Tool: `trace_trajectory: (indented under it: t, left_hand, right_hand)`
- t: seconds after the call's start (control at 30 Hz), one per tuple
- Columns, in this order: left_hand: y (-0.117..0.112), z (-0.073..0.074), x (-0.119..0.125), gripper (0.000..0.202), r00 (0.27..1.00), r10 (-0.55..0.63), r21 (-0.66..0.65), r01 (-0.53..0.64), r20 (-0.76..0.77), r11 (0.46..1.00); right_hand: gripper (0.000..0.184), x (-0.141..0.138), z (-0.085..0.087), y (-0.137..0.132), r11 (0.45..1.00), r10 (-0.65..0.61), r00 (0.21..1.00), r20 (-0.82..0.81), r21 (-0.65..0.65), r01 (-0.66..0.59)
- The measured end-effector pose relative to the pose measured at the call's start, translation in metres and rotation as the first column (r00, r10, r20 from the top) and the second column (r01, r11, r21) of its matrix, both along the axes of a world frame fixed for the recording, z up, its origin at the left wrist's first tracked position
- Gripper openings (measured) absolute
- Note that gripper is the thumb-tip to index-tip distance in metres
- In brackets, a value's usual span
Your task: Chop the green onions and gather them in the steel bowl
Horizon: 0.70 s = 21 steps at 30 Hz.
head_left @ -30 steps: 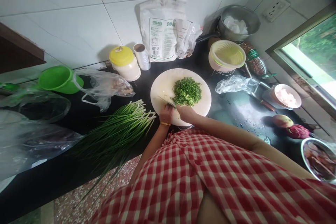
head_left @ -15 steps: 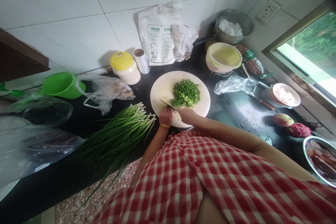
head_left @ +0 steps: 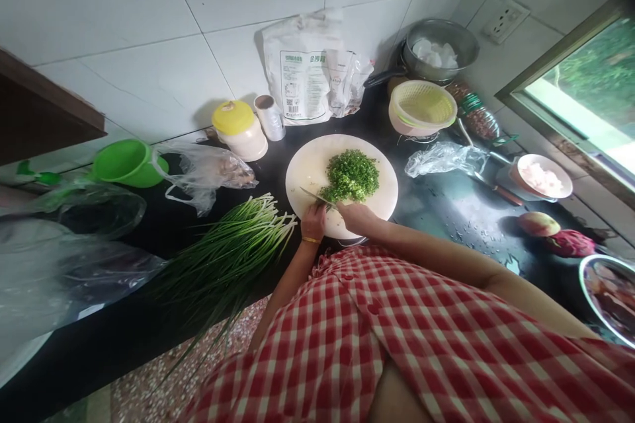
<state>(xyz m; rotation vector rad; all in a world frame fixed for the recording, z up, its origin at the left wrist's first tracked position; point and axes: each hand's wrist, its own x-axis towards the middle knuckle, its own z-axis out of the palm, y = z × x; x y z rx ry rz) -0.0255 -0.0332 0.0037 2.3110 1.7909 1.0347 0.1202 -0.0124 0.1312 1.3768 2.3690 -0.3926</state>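
On the round white cutting board, my right hand is closed around the handle of a knife, whose blade points to the upper left. Close against the blade, my left hand rests on the board's near edge with curled fingers. Dark green bits show by its fingertips, but what it grips is mostly hidden. A heap of finely chopped scallions lies beyond the blade. To the left of the board, a bunch of whole scallions spreads over the dark counter, its leaves hanging past the front edge.
Behind the board stand a yellow-lidded jar, a plastic-film roll and a white printed bag. A yellow strainer basket, a crumpled plastic bag and another knife are on the right. A green scoop sits left.
The view has shifted slightly. Both hands and the knife keep nearly the same place on the board, and the chopped heap looks unchanged.
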Motion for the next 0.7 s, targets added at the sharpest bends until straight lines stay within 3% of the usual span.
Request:
trace_trajectory:
  t: [0.23,0.33,0.57,0.7]
  left_hand:
    - [0.003,-0.014,0.001,0.019,1.000,0.023,-0.041,-0.023,0.005,0.999]
    - [0.003,-0.012,0.000,0.020,1.000,0.022,-0.028,-0.022,-0.006,0.999]
    - [0.000,-0.004,0.000,0.019,0.999,0.048,0.031,-0.047,-0.014,0.998]
    - [0.001,-0.008,0.000,0.021,0.999,0.047,0.031,-0.046,-0.021,0.998]
  right_hand:
    - [0.031,-0.018,-0.013,-0.001,0.999,-0.022,1.000,0.003,-0.048,0.022]
    - [0.034,-0.018,-0.015,0.002,0.999,-0.034,0.999,-0.008,-0.041,0.034]
    - [0.036,-0.005,-0.001,-0.002,1.000,-0.027,1.000,-0.004,-0.016,0.027]
    - [0.032,-0.013,-0.008,-0.005,0.998,-0.038,0.999,-0.014,-0.049,0.037]
